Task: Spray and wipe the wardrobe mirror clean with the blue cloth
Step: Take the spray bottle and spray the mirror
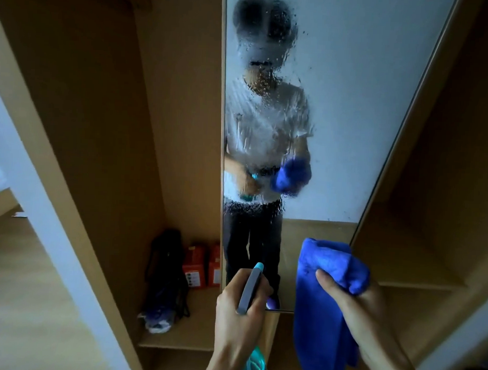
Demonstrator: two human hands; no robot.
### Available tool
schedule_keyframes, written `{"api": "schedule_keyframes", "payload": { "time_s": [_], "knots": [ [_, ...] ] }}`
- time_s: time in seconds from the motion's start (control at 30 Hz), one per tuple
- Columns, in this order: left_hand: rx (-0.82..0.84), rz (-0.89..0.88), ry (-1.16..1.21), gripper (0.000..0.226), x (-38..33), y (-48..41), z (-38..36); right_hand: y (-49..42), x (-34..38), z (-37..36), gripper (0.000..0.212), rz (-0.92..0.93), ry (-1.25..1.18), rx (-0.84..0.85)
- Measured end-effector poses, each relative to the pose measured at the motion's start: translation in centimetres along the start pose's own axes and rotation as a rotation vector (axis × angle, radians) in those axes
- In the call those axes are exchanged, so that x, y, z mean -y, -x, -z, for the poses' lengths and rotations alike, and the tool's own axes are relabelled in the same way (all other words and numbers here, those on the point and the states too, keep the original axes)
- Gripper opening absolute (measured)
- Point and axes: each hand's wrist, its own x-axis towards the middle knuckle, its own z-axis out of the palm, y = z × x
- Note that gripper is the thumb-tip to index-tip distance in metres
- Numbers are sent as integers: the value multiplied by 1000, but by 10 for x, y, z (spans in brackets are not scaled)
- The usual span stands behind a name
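Observation:
The tall wardrobe mirror (pixel 336 119) fills the upper middle, its left part covered with spray droplets and streaks over my blurred reflection. My left hand (pixel 232 314) grips a spray bottle (pixel 251 289) with a grey head and teal nozzle pointing up toward the glass; its teal body shows at the bottom edge. My right hand (pixel 355 305) pinches the folded blue cloth (pixel 324 304), which hangs down just in front of the mirror's lower right corner, apart from the glass.
An open wooden wardrobe compartment (pixel 105 152) lies left of the mirror, with a black bag (pixel 165 268) and two orange boxes (pixel 198 266) on its floor. Wooden shelves (pixel 428 246) stand at the right. A white door frame (pixel 37 219) runs down the left.

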Motion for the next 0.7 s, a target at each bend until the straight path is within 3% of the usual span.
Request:
{"api": "schedule_keyframes", "payload": {
  "time_s": [0.33,0.5,0.7],
  "knots": [
    [134,27,41,15,-6,9,-57,-16,-24,59,47,-99,-9,-105],
    [130,71,45,21,-2,16,-85,-20,-33,84,28,-76,-28,-120],
    [82,83,-9,15,-3,26,-102,-26,-44,105,28,-65,-39,-85]
  ]
}}
